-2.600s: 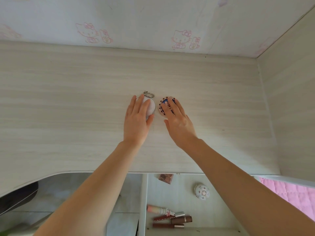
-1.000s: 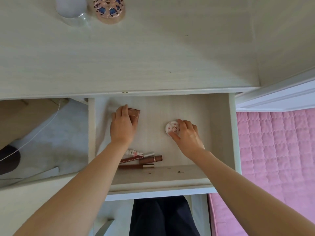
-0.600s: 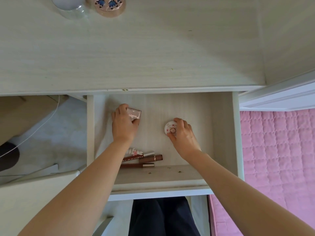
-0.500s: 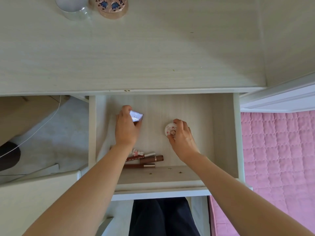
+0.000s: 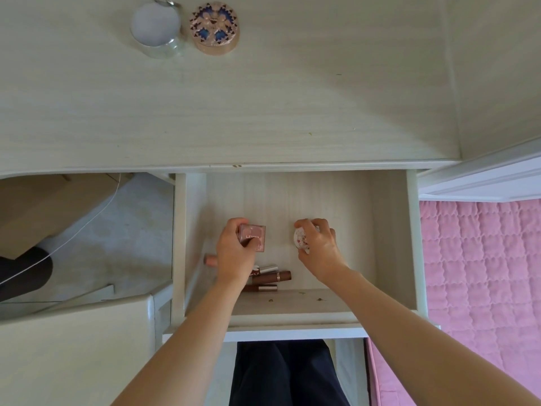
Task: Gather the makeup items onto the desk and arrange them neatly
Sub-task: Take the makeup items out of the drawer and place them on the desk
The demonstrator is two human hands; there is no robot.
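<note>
Both hands are inside the open drawer (image 5: 392,230) below the desk (image 5: 263,112). My left hand (image 5: 234,253) grips a small square pink compact (image 5: 254,236), lifted off the drawer floor. My right hand (image 5: 319,247) grips a small round white patterned case (image 5: 300,239), tilted on edge. Several brown lipstick tubes (image 5: 270,277) lie in the drawer under my left wrist, and a pink tube end (image 5: 210,260) shows to its left. On the desk at the back stand a round white mirror compact (image 5: 155,24) and a round blue-and-gold compact (image 5: 214,26), side by side.
A pink quilted bed cover (image 5: 480,273) lies to the right of the drawer. A cupboard side wall (image 5: 497,68) rises at the desk's right. Floor, a thin white cable (image 5: 87,227) and a dark object (image 5: 23,273) are at the left. My dark trousers (image 5: 287,373) show below the drawer front.
Both hands have closed round their items and lifted them toward me: the square compact is up off the drawer floor, and the round case is tipped on edge.
</note>
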